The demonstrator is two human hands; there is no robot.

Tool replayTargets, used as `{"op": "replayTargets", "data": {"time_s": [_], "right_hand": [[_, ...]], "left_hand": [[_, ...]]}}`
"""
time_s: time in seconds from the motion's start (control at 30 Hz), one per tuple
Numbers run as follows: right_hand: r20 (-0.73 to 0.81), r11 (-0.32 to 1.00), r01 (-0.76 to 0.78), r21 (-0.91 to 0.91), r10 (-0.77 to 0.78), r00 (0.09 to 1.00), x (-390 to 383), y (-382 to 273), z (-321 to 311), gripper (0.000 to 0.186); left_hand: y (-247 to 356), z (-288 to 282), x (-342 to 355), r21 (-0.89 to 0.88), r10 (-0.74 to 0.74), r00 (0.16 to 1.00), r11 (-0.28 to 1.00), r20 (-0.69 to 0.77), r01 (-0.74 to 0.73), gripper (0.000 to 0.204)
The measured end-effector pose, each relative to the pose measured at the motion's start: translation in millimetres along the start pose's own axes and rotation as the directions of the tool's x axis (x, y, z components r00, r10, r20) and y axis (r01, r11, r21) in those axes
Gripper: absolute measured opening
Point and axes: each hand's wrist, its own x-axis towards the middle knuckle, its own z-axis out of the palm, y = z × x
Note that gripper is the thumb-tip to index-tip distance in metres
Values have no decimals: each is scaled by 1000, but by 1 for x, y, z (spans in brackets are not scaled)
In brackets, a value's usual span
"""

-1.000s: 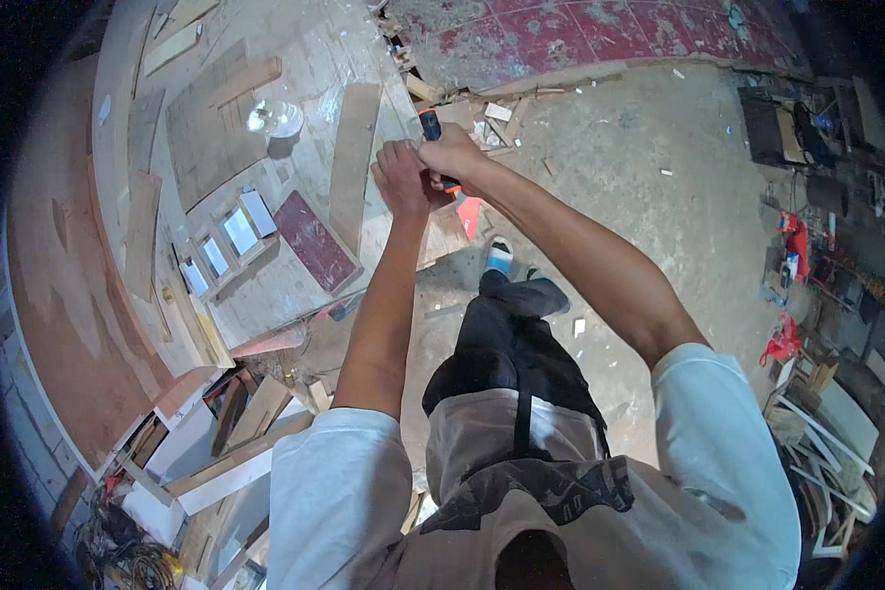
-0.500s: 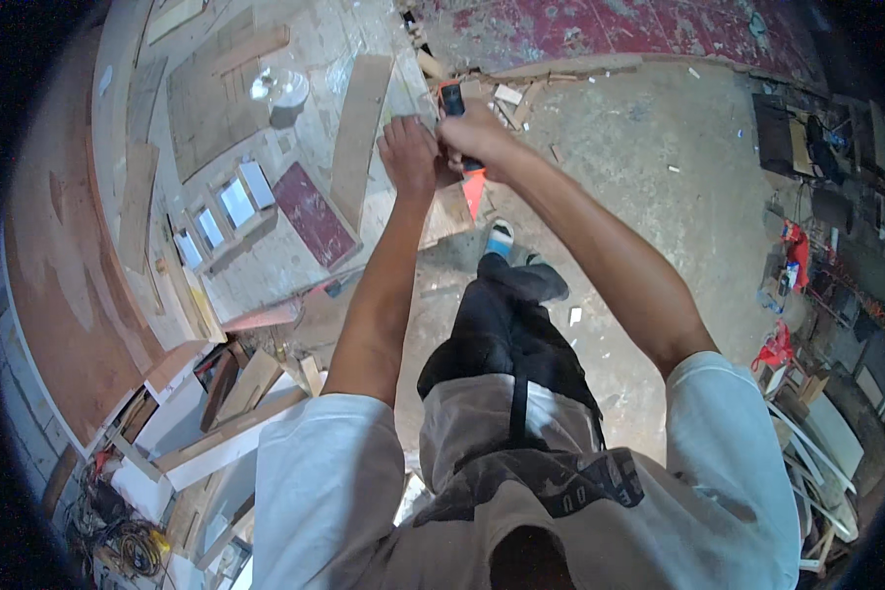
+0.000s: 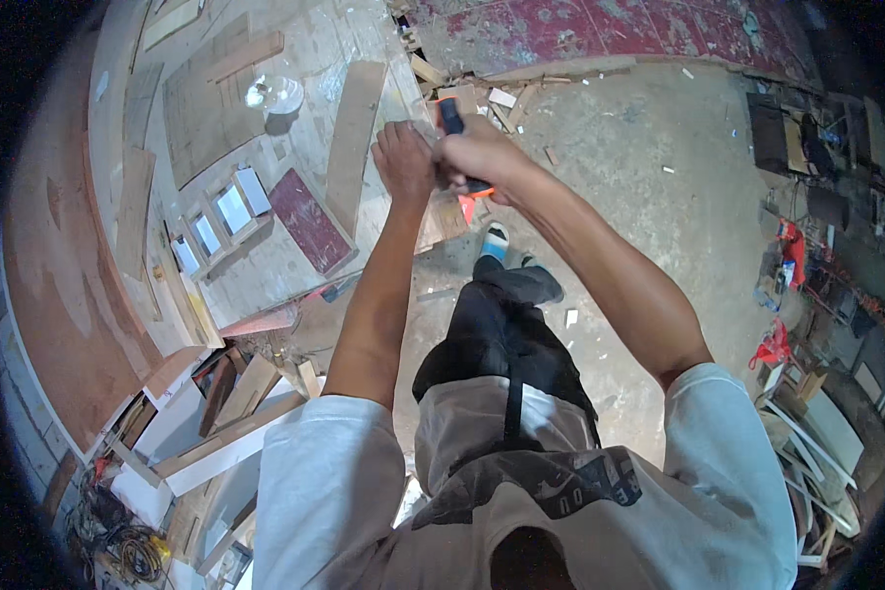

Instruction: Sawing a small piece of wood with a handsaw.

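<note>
My right hand [image 3: 482, 157] is closed around the black-and-orange handle [image 3: 451, 116] of a tool at the right edge of the worktable [image 3: 310, 133]. The tool's working end is hidden, so its kind cannot be made out. Close beside it, my left hand [image 3: 404, 159] rests palm down at the table edge, its fingers lying forward. Whatever lies beneath that palm is covered. A long narrow board [image 3: 356, 133] lies just left of my left hand, and a dark red panel [image 3: 312, 221] lies nearer to me.
A small wooden frame with light panes [image 3: 221, 218] and a clear, shiny object [image 3: 277, 94] are on the table. Wood scraps [image 3: 501, 103] litter the floor past the table edge. Offcuts [image 3: 236, 423] pile up at lower left, with more strips [image 3: 816, 472] at lower right.
My right hand and the tool handle have shifted slightly down toward me, and the handle's tilt has changed a little. My left hand stays at nearly the same place on the table edge.
</note>
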Motion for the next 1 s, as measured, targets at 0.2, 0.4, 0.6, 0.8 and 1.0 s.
{"op": "replayTargets", "data": {"time_s": [0.2,0.4,0.6,0.8,1.0], "right_hand": [[-90,998,64,23,-62,994,-6,38,-57,9],[-160,992,67,-102,-83,984,-14,98,-84,13],[-212,975,4,-223,-52,976,-63,142,-67,19],[-192,978,-19,-209,-22,981,-119,154,-68,29],[-210,981,88,-171,-123,970,-164,109,-63,22]], "left_hand": [[15,-4,10,-170,-75,997,983,-10,73,19],[13,0,11,-72,-52,997,996,-58,48,16],[26,-15,14,-94,-90,996,992,-9,89,37],[26,-13,17,-273,-117,986,951,122,147,47],[11,-13,21,-566,-96,983,807,154,168,41]]}}
